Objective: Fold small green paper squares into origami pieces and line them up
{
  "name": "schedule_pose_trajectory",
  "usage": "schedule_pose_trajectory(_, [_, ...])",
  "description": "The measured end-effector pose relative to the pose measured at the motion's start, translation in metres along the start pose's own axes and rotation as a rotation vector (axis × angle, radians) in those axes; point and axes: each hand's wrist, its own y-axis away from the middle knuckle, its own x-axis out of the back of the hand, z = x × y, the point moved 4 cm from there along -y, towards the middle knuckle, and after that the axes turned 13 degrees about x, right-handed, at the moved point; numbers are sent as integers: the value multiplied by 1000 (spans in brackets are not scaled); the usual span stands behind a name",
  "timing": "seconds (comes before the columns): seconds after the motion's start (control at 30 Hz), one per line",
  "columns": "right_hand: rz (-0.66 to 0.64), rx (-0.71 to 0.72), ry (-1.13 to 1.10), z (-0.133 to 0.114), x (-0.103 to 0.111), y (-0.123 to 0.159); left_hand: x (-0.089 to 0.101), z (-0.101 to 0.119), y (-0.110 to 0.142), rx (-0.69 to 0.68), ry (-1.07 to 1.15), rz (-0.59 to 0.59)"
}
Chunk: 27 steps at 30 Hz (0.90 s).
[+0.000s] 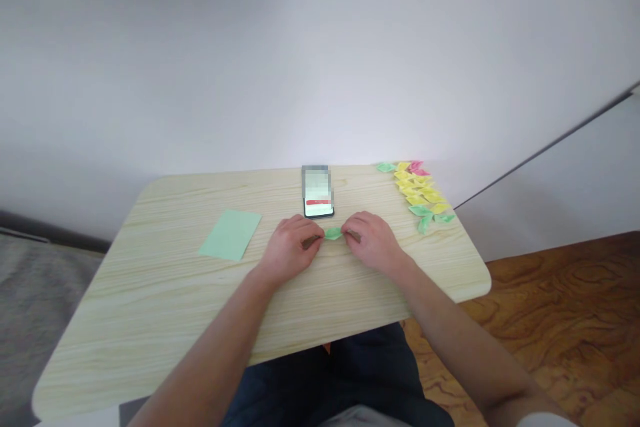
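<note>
A small folded piece of green paper [333, 233] is stretched between my two hands, just in front of the phone. My left hand [293, 245] pinches its left end between thumb and fingers. At the other end, my right hand [373, 240] pinches the paper in the same way. My fingers cover both tips of the paper. To the left of my left hand, a stack or sheet of flat light-green paper [231, 235] lies on the table.
The wooden table [165, 320] stands against a white wall. A phone [319, 203] with a lit screen lies near its back edge. At the right end, folded yellow papers [417, 188] are clustered with folded pink paper [416, 167] and folded green leaf-like papers [425, 217].
</note>
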Motion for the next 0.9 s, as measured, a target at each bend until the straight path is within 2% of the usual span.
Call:
schedule_pose_trajectory(0.2, [6, -12, 44, 9, 22, 2, 6, 11, -1, 1, 2, 88])
schedule_pose_trajectory(0.37, [34, -34, 67, 29, 47, 2, 14, 15, 2, 38, 18, 165])
schedule_pose_trajectory(0.47, [47, -68, 94, 53, 61, 0, 15, 15, 9, 64, 13, 174])
schedule_pose_trajectory(0.63, [70, -144, 156, 114, 83, -8, 18, 13, 27, 94, 22, 221])
schedule_pose_trajectory(0.77, [74, -224, 210, 157, 88, -16, 28, -3, 34, 141, -43, 283])
schedule_pose_trajectory(0.9, [27, -269, 236, 182, 84, -23, 48, -40, 35, 300, -164, 344])
